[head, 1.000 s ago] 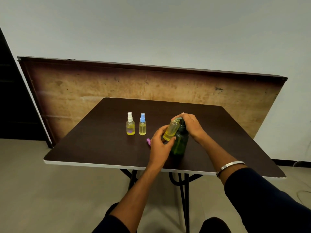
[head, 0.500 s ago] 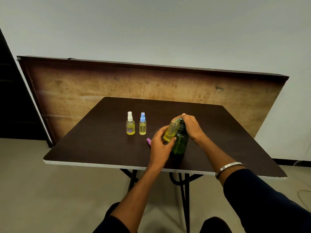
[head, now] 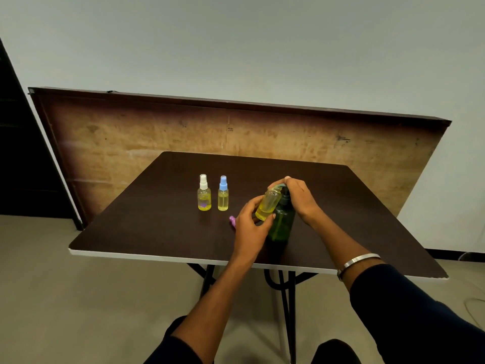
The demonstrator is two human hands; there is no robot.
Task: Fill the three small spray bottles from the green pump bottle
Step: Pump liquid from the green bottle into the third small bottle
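The green pump bottle (head: pixel 282 225) stands on the dark table (head: pixel 147 227), right of centre. My right hand (head: pixel 298 198) covers its pump head, fingers curled over it. My left hand (head: pixel 249 224) holds an uncapped small bottle (head: pixel 267 206), tilted, its mouth up at the pump's spout, with yellow liquid in its lower part. Two capped small spray bottles stand to the left: a white-capped one (head: pixel 204 197) and a blue-capped one (head: pixel 223 197), both holding yellow liquid. A pink spray cap (head: pixel 232 220) lies on the table just left of my left hand.
A large wooden board (head: pixel 157 137) leans against the wall behind the table. A dark doorway (head: pixel 21 153) is at the far left. The table's white front edge (head: pixel 157 254) runs above the floor, with black legs below.
Both hands and the bottles stay almost where they were; the tilted small bottle remains at the spout.
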